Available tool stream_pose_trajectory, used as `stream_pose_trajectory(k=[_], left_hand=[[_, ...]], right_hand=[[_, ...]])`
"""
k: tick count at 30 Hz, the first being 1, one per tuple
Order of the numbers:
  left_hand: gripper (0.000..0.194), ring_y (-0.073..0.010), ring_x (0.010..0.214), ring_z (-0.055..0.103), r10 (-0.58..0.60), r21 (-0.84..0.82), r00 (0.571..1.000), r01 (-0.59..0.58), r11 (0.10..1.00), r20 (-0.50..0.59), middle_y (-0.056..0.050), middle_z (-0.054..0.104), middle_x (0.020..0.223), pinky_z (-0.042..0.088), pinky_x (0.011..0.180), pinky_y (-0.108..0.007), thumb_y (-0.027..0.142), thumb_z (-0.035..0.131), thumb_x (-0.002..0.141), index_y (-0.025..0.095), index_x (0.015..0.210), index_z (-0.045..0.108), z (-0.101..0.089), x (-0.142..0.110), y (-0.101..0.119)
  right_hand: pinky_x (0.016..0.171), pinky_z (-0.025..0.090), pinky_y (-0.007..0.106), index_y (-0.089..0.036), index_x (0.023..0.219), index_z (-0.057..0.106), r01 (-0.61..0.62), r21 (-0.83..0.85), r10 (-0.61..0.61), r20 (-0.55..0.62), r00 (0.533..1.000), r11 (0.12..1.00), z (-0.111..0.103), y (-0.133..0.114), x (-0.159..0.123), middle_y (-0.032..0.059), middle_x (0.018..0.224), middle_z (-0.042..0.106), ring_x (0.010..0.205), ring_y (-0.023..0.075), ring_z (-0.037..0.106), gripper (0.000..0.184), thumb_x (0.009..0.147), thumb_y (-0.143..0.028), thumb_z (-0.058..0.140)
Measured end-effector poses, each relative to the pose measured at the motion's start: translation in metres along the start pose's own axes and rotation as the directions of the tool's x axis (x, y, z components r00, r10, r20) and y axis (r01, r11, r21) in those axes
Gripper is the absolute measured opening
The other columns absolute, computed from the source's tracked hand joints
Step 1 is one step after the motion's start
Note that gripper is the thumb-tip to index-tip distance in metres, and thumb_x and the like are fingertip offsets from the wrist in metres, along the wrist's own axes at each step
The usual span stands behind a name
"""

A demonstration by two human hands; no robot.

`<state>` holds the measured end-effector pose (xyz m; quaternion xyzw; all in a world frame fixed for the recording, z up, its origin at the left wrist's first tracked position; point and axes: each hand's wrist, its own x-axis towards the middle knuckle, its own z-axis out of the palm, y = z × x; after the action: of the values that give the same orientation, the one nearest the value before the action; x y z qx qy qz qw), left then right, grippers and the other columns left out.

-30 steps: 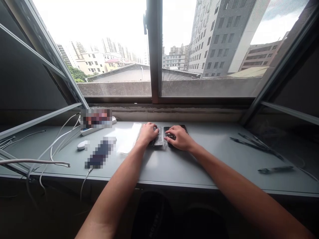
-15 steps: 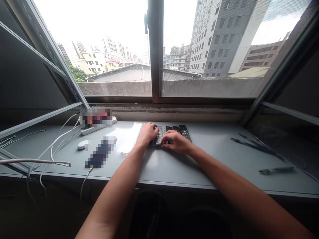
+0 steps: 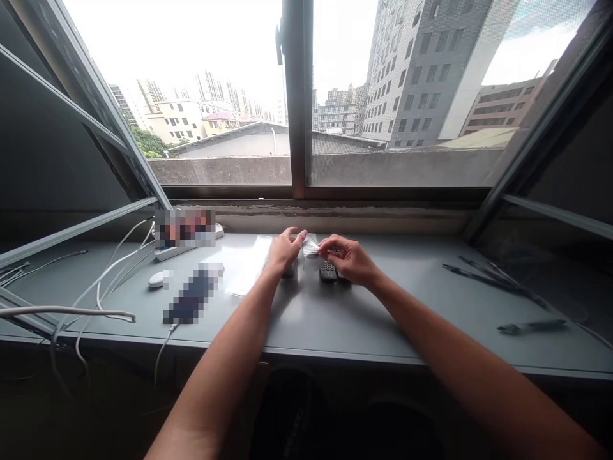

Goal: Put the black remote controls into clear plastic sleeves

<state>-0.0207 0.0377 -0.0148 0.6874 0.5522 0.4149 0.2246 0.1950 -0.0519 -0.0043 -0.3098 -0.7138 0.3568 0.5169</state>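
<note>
Plastic bag (image 3: 310, 246) in right hand (image 3: 351, 260), which partly hides remotes (image 3: 328, 273); cables (image 3: 96, 312) left.

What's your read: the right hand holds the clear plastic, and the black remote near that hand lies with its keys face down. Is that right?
Not quite: the black remote near the right hand lies with its keys face up, as the head view shows. That hand does hold the clear plastic.
</note>
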Motion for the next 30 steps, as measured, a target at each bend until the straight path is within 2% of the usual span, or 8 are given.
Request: stream_pose_trajectory(k=[3,6,11,13,16,21,26,30], left_hand=[[0.076,-0.0259,0.096,0.075,-0.089,-0.307,0.996,0.091,0.947,0.02,-0.014,0.081,0.113,0.055,0.083,-0.034,0.047,0.082,0.091,0.015,0.155,0.057,0.0,0.004,0.001],[0.088,-0.0136,0.069,0.065,-0.134,-0.629,0.988,0.154,0.762,0.08,-0.009,0.078,0.108,0.048,0.061,-0.026,0.034,0.088,0.083,0.016,0.158,0.046,-0.001,0.005,0.006],[0.045,-0.0056,0.055,0.052,-0.038,-0.794,0.977,0.194,0.576,0.211,0.0,0.067,0.088,0.04,0.052,-0.021,0.027,0.088,0.075,0.017,0.112,0.064,-0.005,-0.002,0.018],[0.04,-0.0054,0.056,0.053,0.022,-0.801,0.962,0.214,0.559,0.273,-0.001,0.067,0.089,0.04,0.051,-0.021,0.029,0.089,0.074,0.018,0.103,0.065,-0.006,-0.005,0.021],[0.042,-0.0065,0.058,0.054,0.065,-0.797,0.939,0.248,0.55,0.338,-0.002,0.068,0.091,0.041,0.052,-0.021,0.03,0.092,0.072,0.019,0.103,0.066,-0.006,-0.008,0.023],[0.04,-0.0105,0.066,0.059,-0.017,-0.764,0.938,0.293,0.575,0.347,-0.004,0.069,0.091,0.04,0.054,-0.021,0.045,0.089,0.078,0.019,0.1,0.069,-0.005,-0.007,0.021],[0.043,-0.0123,0.066,0.057,-0.165,-0.733,0.962,0.272,0.623,0.217,-0.003,0.064,0.08,0.038,0.053,-0.022,0.057,0.085,0.081,0.017,0.087,0.069,-0.003,0.0,0.015],[0.044,-0.0126,0.066,0.054,-0.146,-0.705,0.981,0.192,0.682,0.126,-0.002,0.061,0.073,0.039,0.057,-0.023,0.058,0.087,0.077,0.017,0.081,0.072,-0.003,0.001,0.013]], right_hand=[[0.109,0.059,0.046,-0.025,0.096,0.075,0.021,0.017,-0.021,0.009,1.0,1.0,0.004,-0.004,0.0,0.0069,0.108,0.07,0.113,0.0265,0.071,0.017,0.09,-0.04,0.08],[0.106,0.059,0.045,-0.023,0.099,0.073,-0.032,0.02,0.033,-0.04,0.999,0.999,0.007,-0.002,0.0,0.0071,0.109,0.072,0.11,0.0257,0.072,0.028,0.089,-0.047,0.083],[0.105,0.06,0.042,-0.023,0.12,0.067,-0.195,0.098,0.21,-0.169,0.963,0.976,0.004,0.005,0.003,0.0114,0.128,0.074,0.123,0.0273,0.071,0.045,0.088,-0.049,0.086],[0.101,0.063,0.042,-0.024,0.128,0.065,-0.286,0.198,0.316,-0.145,0.938,0.938,0.003,0.003,0.004,0.0131,0.136,0.073,0.122,0.0278,0.073,0.051,0.088,-0.046,0.088],[0.086,0.069,0.044,-0.022,0.132,0.065,-0.436,0.369,0.454,0.04,0.89,0.821,0.003,-0.004,0.003,0.0148,0.124,0.078,0.102,0.0288,0.08,0.056,0.087,-0.046,0.09],[0.055,0.065,0.03,-0.017,0.103,0.071,-0.544,0.4,0.497,0.224,0.838,0.738,0.003,-0.011,0.0,0.0109,0.093,0.078,0.071,0.021,0.076,0.041,0.084,-0.046,0.094],[0.055,0.065,0.03,-0.018,0.103,0.069,-0.595,0.379,0.521,0.289,0.804,0.709,0.001,-0.011,-0.002,0.0078,0.088,0.078,0.065,0.0193,0.075,0.041,0.084,-0.044,0.095],[0.061,0.069,0.032,-0.017,0.107,0.07,-0.622,0.362,0.538,0.312,0.783,0.695,0.001,-0.014,-0.003,0.0107,0.093,0.08,0.069,0.0211,0.078,0.04,0.086,-0.043,0.093]])
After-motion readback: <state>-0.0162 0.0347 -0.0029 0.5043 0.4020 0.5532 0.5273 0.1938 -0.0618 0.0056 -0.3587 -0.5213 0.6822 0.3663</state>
